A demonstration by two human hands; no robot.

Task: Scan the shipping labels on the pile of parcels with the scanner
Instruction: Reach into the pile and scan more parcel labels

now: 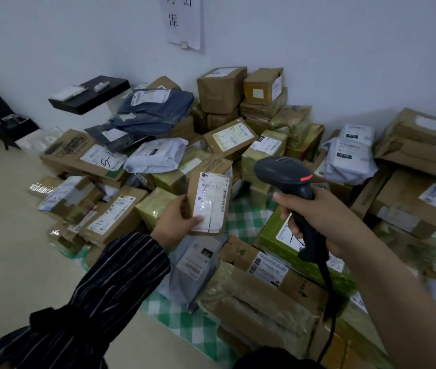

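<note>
My left hand [175,222] grips a small brown cardboard parcel [208,201] by its lower left edge and holds it up over the pile. A white shipping label [211,198] on the parcel faces me. My right hand [318,219] is wrapped round the handle of a black handheld barcode scanner [288,177]. The scanner's head sits just right of the parcel and points left and away, and its black cable hangs down toward me. Below both hands lies the pile of parcels [238,145]: brown boxes, tape-wrapped boxes, grey and white mailer bags, most with labels showing.
The pile rests on a green-and-white checked cloth [185,323] against a white wall. A black tray [89,94] juts out at the back left. A paper sign [182,22] hangs on the wall. Bare beige floor [12,249] lies to the left.
</note>
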